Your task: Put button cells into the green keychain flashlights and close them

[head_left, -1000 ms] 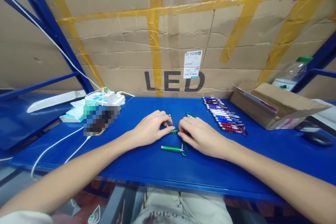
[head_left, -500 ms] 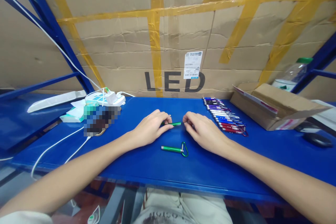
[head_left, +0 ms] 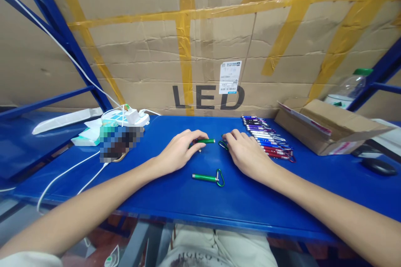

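My left hand (head_left: 180, 149) is closed round a small green keychain flashlight (head_left: 205, 141), whose tip sticks out to the right of my fingers. My right hand (head_left: 247, 154) rests on the blue table (head_left: 175, 194) with its fingertips on a green carabiner clip (head_left: 223, 145) just right of that flashlight. A second green flashlight with a carabiner (head_left: 208, 177) lies loose on the table nearer to me, between my two hands.
A row of several red, blue and purple flashlights (head_left: 266, 137) lies at the right. Behind it is an open cardboard box (head_left: 328, 127), a plastic bottle (head_left: 349, 85) and a dark mouse (head_left: 379, 166). A white power strip (head_left: 127, 117) with cables sits at left. A big LED carton (head_left: 206, 37) forms the back.
My hands have drawn apart and moved a little away from me. The left hand has lifted the green flashlight, and the right hand has shifted right onto the carabiner.
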{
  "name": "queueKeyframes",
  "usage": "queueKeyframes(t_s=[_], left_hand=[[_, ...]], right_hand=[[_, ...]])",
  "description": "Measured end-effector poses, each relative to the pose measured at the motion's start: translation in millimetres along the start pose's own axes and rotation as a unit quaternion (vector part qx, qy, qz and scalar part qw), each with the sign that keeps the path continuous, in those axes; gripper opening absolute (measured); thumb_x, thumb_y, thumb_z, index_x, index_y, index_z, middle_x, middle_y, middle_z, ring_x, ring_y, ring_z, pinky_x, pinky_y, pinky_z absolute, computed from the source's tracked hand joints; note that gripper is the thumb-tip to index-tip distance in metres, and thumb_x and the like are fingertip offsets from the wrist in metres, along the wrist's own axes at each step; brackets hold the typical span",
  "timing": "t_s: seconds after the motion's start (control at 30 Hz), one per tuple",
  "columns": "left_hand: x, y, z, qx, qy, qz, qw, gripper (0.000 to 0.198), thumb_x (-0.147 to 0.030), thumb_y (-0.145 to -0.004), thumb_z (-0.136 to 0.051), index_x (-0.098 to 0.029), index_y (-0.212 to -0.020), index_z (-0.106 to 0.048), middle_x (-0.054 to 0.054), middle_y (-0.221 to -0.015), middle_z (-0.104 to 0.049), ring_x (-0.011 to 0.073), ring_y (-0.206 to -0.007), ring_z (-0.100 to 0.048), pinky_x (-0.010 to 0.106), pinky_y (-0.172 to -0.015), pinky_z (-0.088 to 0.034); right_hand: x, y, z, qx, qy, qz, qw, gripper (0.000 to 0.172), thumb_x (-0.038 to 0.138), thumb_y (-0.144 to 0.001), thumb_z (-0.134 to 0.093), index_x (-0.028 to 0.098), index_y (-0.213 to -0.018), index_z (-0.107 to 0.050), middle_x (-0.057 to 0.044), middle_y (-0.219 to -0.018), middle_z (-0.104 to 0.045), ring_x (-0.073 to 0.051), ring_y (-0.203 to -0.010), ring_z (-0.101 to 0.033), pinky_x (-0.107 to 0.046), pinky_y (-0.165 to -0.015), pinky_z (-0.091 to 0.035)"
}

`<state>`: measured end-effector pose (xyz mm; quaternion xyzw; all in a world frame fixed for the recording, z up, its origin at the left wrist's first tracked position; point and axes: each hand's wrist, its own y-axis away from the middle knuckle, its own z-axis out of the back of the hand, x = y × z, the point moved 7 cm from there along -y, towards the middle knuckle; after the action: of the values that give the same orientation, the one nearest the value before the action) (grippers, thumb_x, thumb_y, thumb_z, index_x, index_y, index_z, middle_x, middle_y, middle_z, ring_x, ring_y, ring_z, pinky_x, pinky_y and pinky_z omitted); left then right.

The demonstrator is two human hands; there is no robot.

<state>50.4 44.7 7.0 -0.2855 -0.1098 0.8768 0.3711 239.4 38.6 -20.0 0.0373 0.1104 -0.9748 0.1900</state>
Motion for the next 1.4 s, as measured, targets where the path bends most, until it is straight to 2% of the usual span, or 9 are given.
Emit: queueKeyframes(t_s=[0.2, 0.4, 0.6, 0.73, 0.83, 1.0, 1.2, 1.4], left_hand=[[-1, 0, 0.0, 0.0, 0.07, 0.022, 0.997, 0.014, -0.034, -0.11, -0.059, -0.024, -0.12, -0.06, 0.006, -0.119, -0.079, 0.0248, -0.112, -0.074, 0.04, -0.097, -0.055], [-4, 0, -0.3, 0.01, 0.13, 0.026, 0.991, 0.009, -0.024, -0.108, -0.059, -0.024, -0.115, -0.053, 0.006, -0.12, -0.08, 0.0229, -0.116, -0.076, 0.037, -0.098, -0.057], [-4, 0, 0.3, 0.007, 0.12, 0.021, 0.992, 0.008, -0.024, -0.107, -0.06, -0.024, -0.111, -0.054, 0.006, -0.124, -0.08, 0.0225, -0.111, -0.076, 0.037, -0.095, -0.057], [-2, 1, -1.0, 0.006, 0.116, 0.017, 0.993, 0.008, -0.024, -0.107, -0.06, -0.024, -0.112, -0.055, 0.007, -0.126, -0.079, 0.0219, -0.107, -0.076, 0.038, -0.095, -0.058], [1, 2, -2.0, 0.005, 0.124, 0.017, 0.992, 0.009, -0.023, -0.106, -0.06, -0.025, -0.114, -0.055, 0.007, -0.127, -0.079, 0.0225, -0.111, -0.076, 0.038, -0.097, -0.058], [1, 2, -3.0, 0.009, 0.121, 0.017, 0.992, 0.009, -0.023, -0.106, -0.06, -0.025, -0.114, -0.055, 0.007, -0.127, -0.079, 0.0231, -0.114, -0.075, 0.039, -0.099, -0.057], [0, 1, -2.0, 0.009, 0.11, 0.023, 0.994, 0.006, -0.027, -0.108, -0.058, -0.024, -0.112, -0.055, 0.007, -0.124, -0.079, 0.023, -0.111, -0.074, 0.039, -0.097, -0.057], [0, 1, -2.0, 0.016, 0.082, 0.034, 0.996, 0.007, -0.027, -0.108, -0.059, -0.024, -0.113, -0.056, 0.005, -0.121, -0.078, 0.0214, -0.103, -0.073, 0.035, -0.087, -0.055]], right_hand=[[2, 1, 0, 0.009, 0.002, 0.02, 1.0, 0.032, 0.016, -0.112, -0.033, 0.015, -0.126, -0.061, -0.019, -0.124, -0.067, -0.033, -0.104, -0.062, -0.041, -0.081, -0.042], [4, 1, 3, 0.034, -0.019, 0.021, 0.999, 0.027, 0.01, -0.109, -0.036, 0.015, -0.117, -0.061, -0.017, -0.121, -0.07, -0.031, -0.1, -0.064, -0.039, -0.079, -0.039], [-3, -1, 5, 0.035, -0.038, 0.007, 0.999, 0.026, 0.003, -0.104, -0.039, 0.016, -0.114, -0.06, -0.015, -0.118, -0.074, -0.028, -0.098, -0.068, -0.037, -0.076, -0.038], [-7, -2, 6, 0.051, -0.033, -0.013, 0.998, 0.021, 0.023, -0.114, -0.039, 0.017, -0.113, -0.058, -0.014, -0.107, -0.078, -0.029, -0.093, -0.073, -0.037, -0.072, -0.038], [-6, 0, 5, 0.076, -0.035, -0.019, 0.996, 0.02, 0.034, -0.114, -0.045, 0.019, -0.111, -0.058, -0.012, -0.101, -0.08, -0.029, -0.086, -0.075, -0.036, -0.068, -0.036], [0, 2, 6, 0.075, -0.061, 0.015, 0.995, 0.007, 0.021, -0.107, -0.05, 0.021, -0.104, -0.057, -0.01, -0.102, -0.078, -0.026, -0.087, -0.074, -0.034, -0.068, -0.036], [4, 1, 6, 0.054, -0.114, 0.031, 0.992, 0.008, 0.016, -0.103, -0.052, 0.021, -0.098, -0.055, -0.01, -0.105, -0.075, -0.024, -0.085, -0.07, -0.032, -0.072, -0.04], [4, 2, 7, 0.049, -0.086, 0.029, 0.995, 0.009, 0.018, -0.106, -0.05, 0.02, -0.103, -0.057, -0.011, -0.108, -0.075, -0.025, -0.09, -0.071, -0.034, -0.074, -0.04]])
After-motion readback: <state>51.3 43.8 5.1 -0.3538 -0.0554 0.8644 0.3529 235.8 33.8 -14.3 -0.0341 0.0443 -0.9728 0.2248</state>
